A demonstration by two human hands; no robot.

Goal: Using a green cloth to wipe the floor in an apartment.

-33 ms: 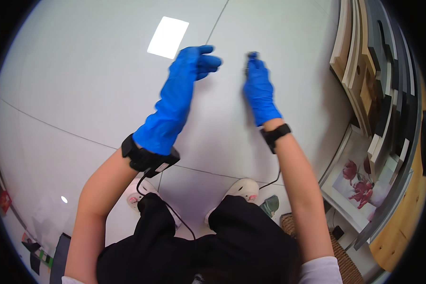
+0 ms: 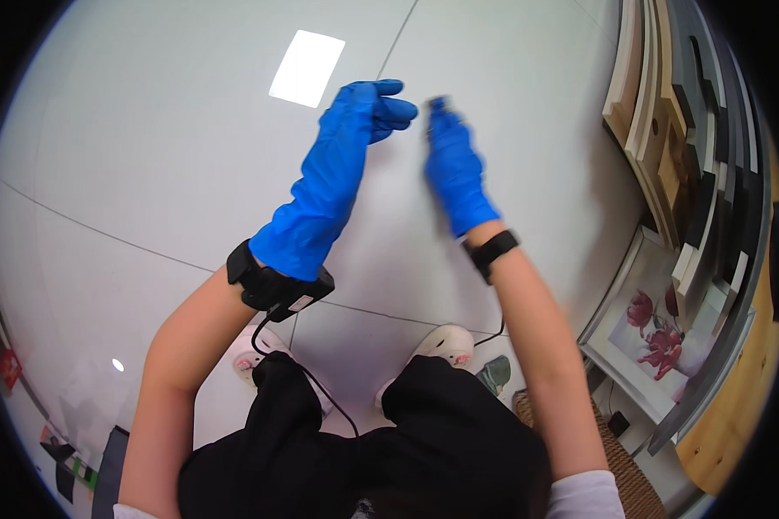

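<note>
My left hand (image 2: pixel 355 130), in a long blue rubber glove, hovers over the pale floor. Its fingers point right, slightly bent and apart, with nothing visible in them. To its right is my right hand (image 2: pixel 456 169), also gloved in blue, its fingers drawn together and blurred. A small dark, greyish thing shows at the right fingertips and along the inner side of that hand, too smeared to name. A narrow gap separates the two hands.
Glossy pale floor tiles (image 2: pixel 190 156) spread around the hands. Wooden and dark boards (image 2: pixel 636 121) lean in a row at the right. Below them stands a framed flower picture (image 2: pixel 658 333). A black cable (image 2: pixel 316 385) runs from my left wrist over my lap.
My right hand has moved left, closer to my left hand. My left hand has shifted slightly to the right.
</note>
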